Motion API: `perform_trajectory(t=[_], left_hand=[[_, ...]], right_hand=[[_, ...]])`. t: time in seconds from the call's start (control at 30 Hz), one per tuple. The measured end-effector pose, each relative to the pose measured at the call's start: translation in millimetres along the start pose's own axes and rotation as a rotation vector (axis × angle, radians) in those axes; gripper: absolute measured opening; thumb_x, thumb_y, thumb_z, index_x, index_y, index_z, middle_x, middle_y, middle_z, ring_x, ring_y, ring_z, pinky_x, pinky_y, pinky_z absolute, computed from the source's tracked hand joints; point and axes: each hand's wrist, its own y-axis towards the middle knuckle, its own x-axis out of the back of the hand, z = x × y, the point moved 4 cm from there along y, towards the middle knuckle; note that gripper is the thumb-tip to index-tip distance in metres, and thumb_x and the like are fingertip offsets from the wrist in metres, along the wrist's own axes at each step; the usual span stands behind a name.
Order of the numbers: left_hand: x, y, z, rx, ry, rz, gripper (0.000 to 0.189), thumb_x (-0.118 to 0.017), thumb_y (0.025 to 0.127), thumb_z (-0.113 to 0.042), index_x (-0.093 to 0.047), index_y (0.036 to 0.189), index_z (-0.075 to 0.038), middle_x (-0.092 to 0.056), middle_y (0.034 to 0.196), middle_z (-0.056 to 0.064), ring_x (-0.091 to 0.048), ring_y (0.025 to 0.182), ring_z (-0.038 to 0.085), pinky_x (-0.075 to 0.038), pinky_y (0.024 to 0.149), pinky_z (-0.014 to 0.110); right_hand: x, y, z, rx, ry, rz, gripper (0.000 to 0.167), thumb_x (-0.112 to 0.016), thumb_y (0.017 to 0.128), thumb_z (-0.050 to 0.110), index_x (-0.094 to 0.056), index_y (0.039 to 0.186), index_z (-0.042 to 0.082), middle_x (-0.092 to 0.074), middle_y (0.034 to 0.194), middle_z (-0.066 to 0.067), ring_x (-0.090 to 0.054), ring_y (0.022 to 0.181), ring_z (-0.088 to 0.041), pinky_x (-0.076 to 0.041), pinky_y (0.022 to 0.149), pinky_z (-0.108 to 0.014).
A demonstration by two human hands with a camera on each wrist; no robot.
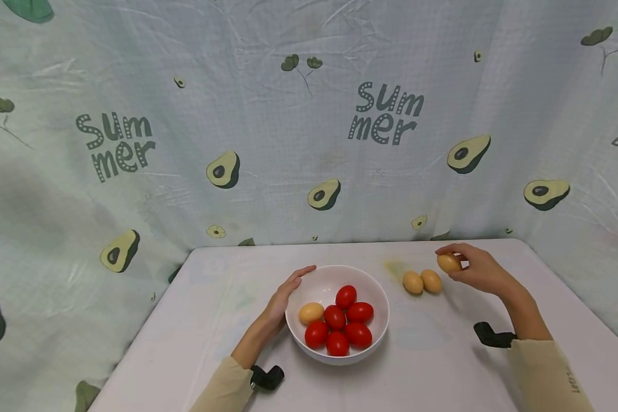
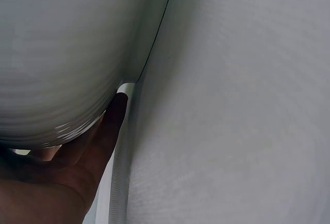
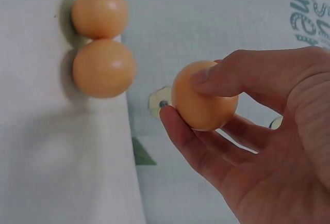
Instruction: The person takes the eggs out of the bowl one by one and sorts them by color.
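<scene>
A white bowl (image 1: 316,286) stands on the table with several glossy red eggs (image 1: 359,335) and one orange-brown egg (image 1: 311,312) inside. My left hand (image 1: 280,300) rests against the bowl's left side, its fingers extended along the outer wall. In the left wrist view the bowl's curved underside hides part of that hand. To the right, my right hand (image 1: 481,270) pinches an orange-brown egg (image 3: 198,108) between thumb and fingers, above the table's far part. Two similar eggs lie side by side just left of it, one egg (image 1: 413,282) touching the other egg (image 1: 431,281).
The white table (image 1: 226,303) ends at the back against a hanging cloth (image 1: 268,131) printed with avocados and lettering. A yellowish stain (image 1: 395,267) marks the tabletop beside the loose eggs. Black wrist mounts (image 1: 493,336) sit on both forearms.
</scene>
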Motion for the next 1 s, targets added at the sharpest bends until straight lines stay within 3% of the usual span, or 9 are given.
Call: perform_trajectory(t=[0.43,0.67,1.0], left_hand=[[1.1,1.0,-1.9,0.003,0.008,-0.015,0.051,-0.023,0.112,-0.032,-0.041,0.159,-0.024,-0.035,0.168,0.003,-0.041,0.150,0.031,-0.036,0.124,0.047],[0.8,3.2,-0.9,0.001,-0.027,0.004,0.052,-0.023,0.112,-0.030,-0.038,0.160,-0.019,-0.033,0.169,0.007,-0.041,0.150,0.032,-0.032,0.126,0.048],[-0.6,3.8,-0.2,0.011,-0.028,-0.006,0.052,-0.025,0.111,-0.031,-0.040,0.160,-0.019,-0.031,0.170,0.005,-0.038,0.152,0.033,-0.030,0.127,0.049]], right_hand=[[-11.3,-3.3,-44.2,-0.116,-0.006,0.056,0.052,-0.067,0.089,0.005,-0.058,0.139,-0.004,-0.058,0.138,-0.032,-0.055,0.121,-0.052,-0.053,0.096,-0.064],[-19.2,-2.9,-58.4,-0.130,0.005,0.058,0.055,-0.073,0.090,0.011,-0.055,0.139,-0.008,-0.057,0.136,-0.035,-0.058,0.118,-0.052,-0.054,0.094,-0.062],[-20.7,-6.2,-55.5,-0.169,0.023,0.107,0.059,-0.076,0.087,0.012,-0.057,0.139,-0.008,-0.055,0.140,-0.036,-0.057,0.122,-0.053,-0.053,0.097,-0.063]])
